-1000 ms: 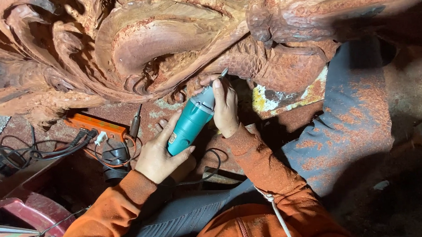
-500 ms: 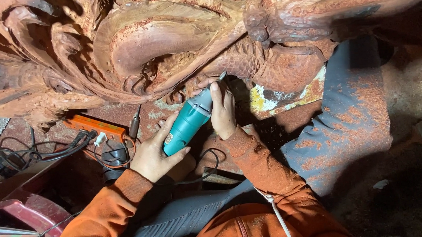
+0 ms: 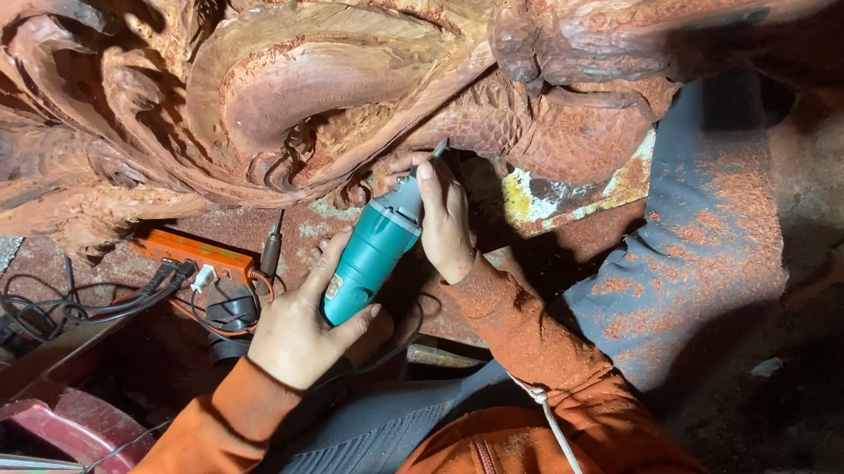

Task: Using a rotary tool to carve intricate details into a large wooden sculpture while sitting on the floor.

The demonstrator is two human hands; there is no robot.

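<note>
A large reddish carved wood sculpture point(image 3: 329, 74) fills the top of the view, with swirling relief. My left hand point(image 3: 298, 322) grips the rear body of a teal hand-held power grinder point(image 3: 373, 256). My right hand point(image 3: 444, 220) wraps the grinder's grey front end, its tip pressed against the underside of the carving near the centre. Both sleeves are orange and dusted with red wood powder.
An orange power strip point(image 3: 193, 257) with black cables point(image 3: 66, 310) lies on the floor at left. A spare tool bit point(image 3: 272, 247) stands beside it. My grey trouser leg point(image 3: 684, 246), covered in red dust, stretches right. A red object point(image 3: 46, 437) sits lower left.
Both hands and the grinder have shifted slightly up and toward the carving; the tool tip sits a little closer under the carved edge.
</note>
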